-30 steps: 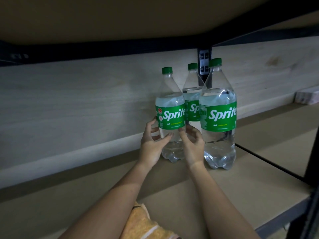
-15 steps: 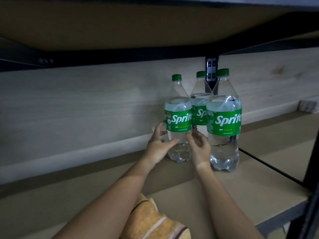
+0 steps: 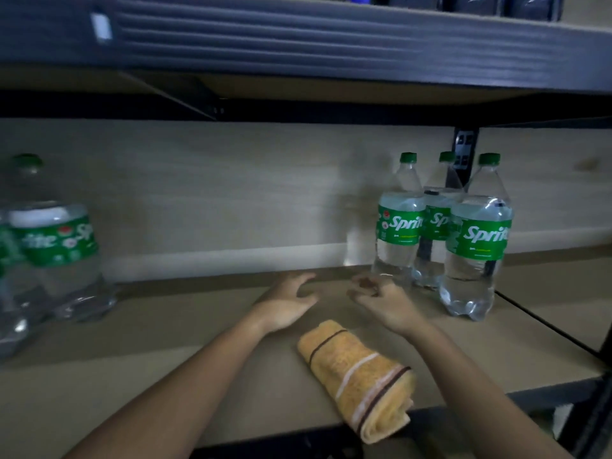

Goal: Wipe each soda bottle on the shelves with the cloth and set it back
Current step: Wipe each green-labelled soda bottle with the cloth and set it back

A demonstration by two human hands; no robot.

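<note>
At far left, on the shelf board (image 3: 205,329): a blurred soda bottle (image 3: 56,256) with green label and green cap, upright near the back wall (image 3: 231,200); part of another bottle (image 3: 8,279) cut off by the frame edge just beside it. Well apart from these, toward the middle: left hand (image 3: 288,303) above the board, fingers loosely spread and slightly bent, holding nothing. Just right of it, not touching: right hand (image 3: 385,303), fingers curled inward, also holding nothing; blurred, so cannot tell whether fingertips meet the nearest bottle's base. In front of both hands, between the forearms and near the shelf's front edge: a rolled yellow cloth (image 3: 361,376) with dark and pale stripes, lying on the board, untouched by either hand. Further right, a cluster of three upright bottles, all capped in green: left bottle (image 3: 400,226) closest to the right hand, back bottle (image 3: 438,223) partly hidden behind the other two, front bottle (image 3: 477,243) nearest the camera. Behind the cluster, a black upright post (image 3: 465,150). Overhead, spanning the whole width, a dark ribbed shelf beam (image 3: 298,38).
</note>
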